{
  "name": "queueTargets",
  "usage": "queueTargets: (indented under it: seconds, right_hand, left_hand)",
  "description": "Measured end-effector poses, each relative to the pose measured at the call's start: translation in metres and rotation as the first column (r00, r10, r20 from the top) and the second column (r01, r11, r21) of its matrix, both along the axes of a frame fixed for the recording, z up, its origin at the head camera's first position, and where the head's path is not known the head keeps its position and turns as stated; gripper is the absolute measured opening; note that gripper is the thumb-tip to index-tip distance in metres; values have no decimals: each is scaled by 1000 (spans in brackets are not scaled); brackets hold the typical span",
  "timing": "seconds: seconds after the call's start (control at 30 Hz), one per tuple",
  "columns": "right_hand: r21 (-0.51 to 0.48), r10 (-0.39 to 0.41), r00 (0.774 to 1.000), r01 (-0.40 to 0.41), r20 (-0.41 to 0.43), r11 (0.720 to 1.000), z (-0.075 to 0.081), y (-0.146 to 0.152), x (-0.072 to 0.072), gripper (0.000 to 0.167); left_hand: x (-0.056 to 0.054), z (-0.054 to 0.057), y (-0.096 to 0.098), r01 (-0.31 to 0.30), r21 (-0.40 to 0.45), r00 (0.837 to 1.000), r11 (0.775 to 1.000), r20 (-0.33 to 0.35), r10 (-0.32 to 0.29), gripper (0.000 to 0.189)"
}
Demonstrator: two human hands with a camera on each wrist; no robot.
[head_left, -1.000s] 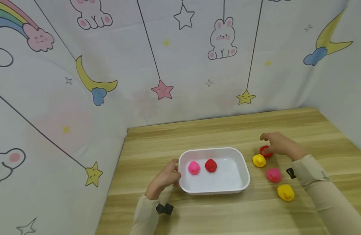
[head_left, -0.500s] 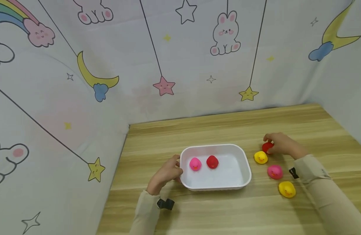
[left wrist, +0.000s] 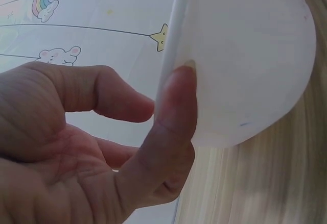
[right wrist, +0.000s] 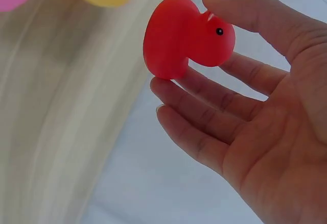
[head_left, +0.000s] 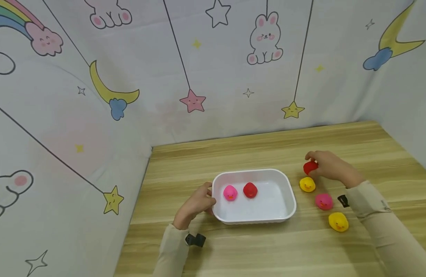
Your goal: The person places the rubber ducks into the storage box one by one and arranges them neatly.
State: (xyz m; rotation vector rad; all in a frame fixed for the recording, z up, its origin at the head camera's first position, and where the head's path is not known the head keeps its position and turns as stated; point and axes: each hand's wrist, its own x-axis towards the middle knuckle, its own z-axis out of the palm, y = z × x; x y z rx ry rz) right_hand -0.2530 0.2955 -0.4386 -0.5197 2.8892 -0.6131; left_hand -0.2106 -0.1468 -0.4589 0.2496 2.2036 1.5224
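My right hand (head_left: 329, 165) pinches a red rubber duck (right wrist: 171, 38) between thumb and fingers, beyond the row of ducks at the right. In the right wrist view the duck's black eye shows below the thumb. At the left, my left hand (head_left: 197, 202) grips the left end of a white plastic tub (left wrist: 245, 55), thumb and fingers at its rim. Inside the tub sit a pink duck (head_left: 230, 193) and another red duck (head_left: 250, 190), side by side toward the left half.
Right of the tub, a yellow duck (head_left: 307, 184), a pink duck (head_left: 324, 201) and a second yellow duck (head_left: 338, 222) stand in a row on the wooden table (head_left: 254, 250). A white printed cloth (head_left: 227, 77) hangs behind and to the left.
The right hand has taken hold of the red duck and moved it slightly left, away from the nearby yellow duck. The left hand stays at the tub. The head view has shifted a little.
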Motion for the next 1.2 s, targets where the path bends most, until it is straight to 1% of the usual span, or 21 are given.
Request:
queueTargets:
  seconds: [0.1, 0.23, 0.43, 0.6, 0.73, 0.9, 1.1, 1.2]
  right_hand:
    - [1, 24, 999, -24, -28, 1000, 9, -9, 3, 43]
    - [-22, 43, 998, -44, -51, 999, 20, -23, 7, 43]
    - [-67, 66, 997, -69, -49, 995, 34, -49, 14, 44]
    - [-81, 114, 993, -117, -36, 990, 39, -73, 18, 46]
    - [-92, 154, 988, -154, -6, 984, 36, -87, 18, 47]
    - [-77, 189, 981, -187, 30, 979, 26, -100, 17, 48]
    - [-80, 207, 976, -202, 63, 976, 15, -112, 17, 50]
    - [-67, 201, 976, -196, 82, 978, 10, -116, 17, 48]
  left_hand:
    - [0, 0, 0, 0, -3, 1000, 1000, 1, 0, 66]
    - [1, 1, 1, -2, -3, 1000, 1000, -1, 2, 65]
    - [0, -1, 0, -4, -19, 1000, 1000, -5, 3, 65]
    - [-1, -2, 1, -2, -30, 1000, 1000, -13, 2, 65]
    - [-2, -1, 2, -2, -26, 1000, 1000, -19, 2, 65]
    - [-1, -1, 2, -10, -28, 1000, 1000, -4, 10, 66]
    - [1, 1, 3, -1, -36, 1000, 999, -8, 0, 65]
    - [2, 2, 4, 2, -36, 1000, 999, -8, -2, 65]
